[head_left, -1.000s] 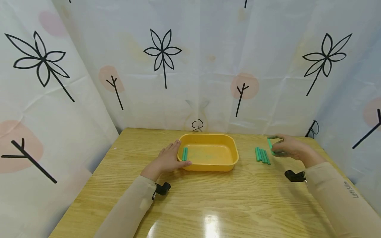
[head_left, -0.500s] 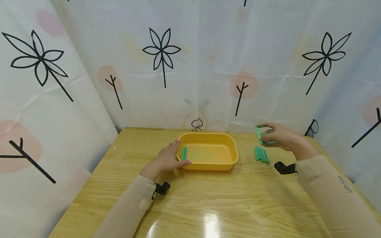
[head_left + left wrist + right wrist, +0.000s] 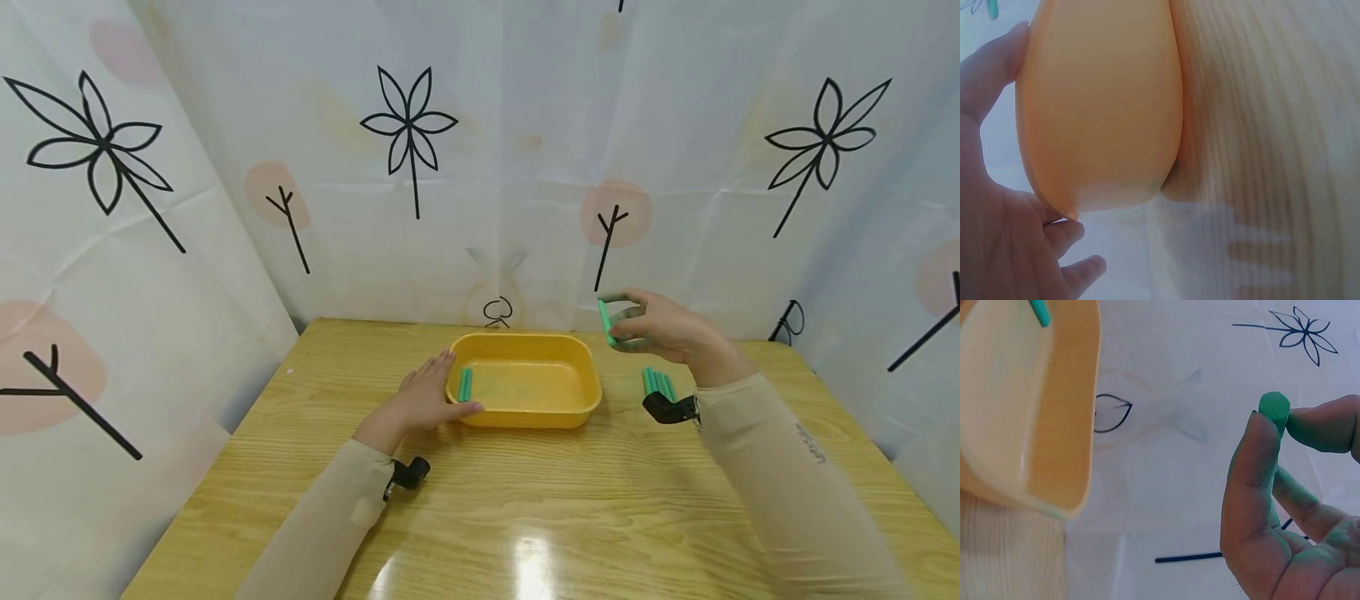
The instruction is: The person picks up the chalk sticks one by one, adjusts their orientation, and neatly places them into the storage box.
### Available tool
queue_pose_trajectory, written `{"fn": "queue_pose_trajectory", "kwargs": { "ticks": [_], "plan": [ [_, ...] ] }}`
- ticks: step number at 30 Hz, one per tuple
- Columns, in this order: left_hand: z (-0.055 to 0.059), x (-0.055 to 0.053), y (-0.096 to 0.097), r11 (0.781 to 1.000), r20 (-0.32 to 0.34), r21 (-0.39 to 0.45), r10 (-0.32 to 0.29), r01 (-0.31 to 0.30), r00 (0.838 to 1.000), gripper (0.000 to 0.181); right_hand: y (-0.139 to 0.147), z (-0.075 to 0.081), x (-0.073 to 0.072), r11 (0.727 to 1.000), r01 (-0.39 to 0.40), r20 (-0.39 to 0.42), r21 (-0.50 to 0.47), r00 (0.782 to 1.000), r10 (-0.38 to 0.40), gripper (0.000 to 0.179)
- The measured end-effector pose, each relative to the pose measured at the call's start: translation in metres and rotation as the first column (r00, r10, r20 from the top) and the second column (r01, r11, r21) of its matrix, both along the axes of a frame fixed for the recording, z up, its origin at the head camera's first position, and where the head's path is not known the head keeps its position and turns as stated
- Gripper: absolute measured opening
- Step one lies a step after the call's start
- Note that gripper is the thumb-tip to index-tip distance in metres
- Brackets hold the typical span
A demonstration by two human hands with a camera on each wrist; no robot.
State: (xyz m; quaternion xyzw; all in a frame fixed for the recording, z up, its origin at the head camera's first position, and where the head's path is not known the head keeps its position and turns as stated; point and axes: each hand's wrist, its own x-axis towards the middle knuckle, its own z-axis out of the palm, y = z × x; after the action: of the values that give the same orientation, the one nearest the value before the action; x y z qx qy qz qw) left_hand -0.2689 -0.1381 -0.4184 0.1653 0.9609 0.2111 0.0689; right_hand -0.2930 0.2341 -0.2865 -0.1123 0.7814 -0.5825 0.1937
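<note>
A green chalk stick (image 3: pixel 607 323) is pinched between thumb and fingers of my right hand (image 3: pixel 660 327), raised above the table just right of the yellow plastic tray (image 3: pixel 540 419). In the right wrist view, the chalk's round end (image 3: pixel 1274 406) faces the camera and green dust marks the fingers. My left hand (image 3: pixel 423 398) rests on the tray's left end, fingers extended and thumb along the near rim. Inside the tray, two green chalk sticks (image 3: pixel 466 385) lie side by side at the left. The left wrist view shows the tray's outer wall (image 3: pixel 1104 100) beside that hand (image 3: pixel 1010 231).
Several more green chalk sticks (image 3: pixel 658 383) lie in a row on the wooden table (image 3: pixel 480 500), right of the tray and partly behind the right wrist's camera. A patterned white curtain (image 3: pixel 510 167) encloses the back and sides. A thin black object (image 3: pixel 783 321) stands at the back right.
My right hand has moved left and upward with the chalk stick, from beyond the row toward the tray's right end. My left hand and the tray have stayed in place.
</note>
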Motion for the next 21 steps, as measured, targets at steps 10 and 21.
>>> {"fn": "queue_pose_trajectory", "kwargs": {
  "ticks": [10,21],
  "plan": [
    [0.000,-0.002,0.000,1.000,-0.002,-0.005,0.001,-0.001,1.000,0.115,-0.034,-0.002,-0.008,0.999,0.002,0.008,-0.048,1.000,-0.002,0.069],
    [-0.005,-0.003,-0.001,1.000,-0.008,-0.006,0.001,-0.001,1.000,0.116,-0.083,-0.027,-0.018,0.996,0.003,0.098,-0.091,0.995,0.006,0.070]
  ]
}}
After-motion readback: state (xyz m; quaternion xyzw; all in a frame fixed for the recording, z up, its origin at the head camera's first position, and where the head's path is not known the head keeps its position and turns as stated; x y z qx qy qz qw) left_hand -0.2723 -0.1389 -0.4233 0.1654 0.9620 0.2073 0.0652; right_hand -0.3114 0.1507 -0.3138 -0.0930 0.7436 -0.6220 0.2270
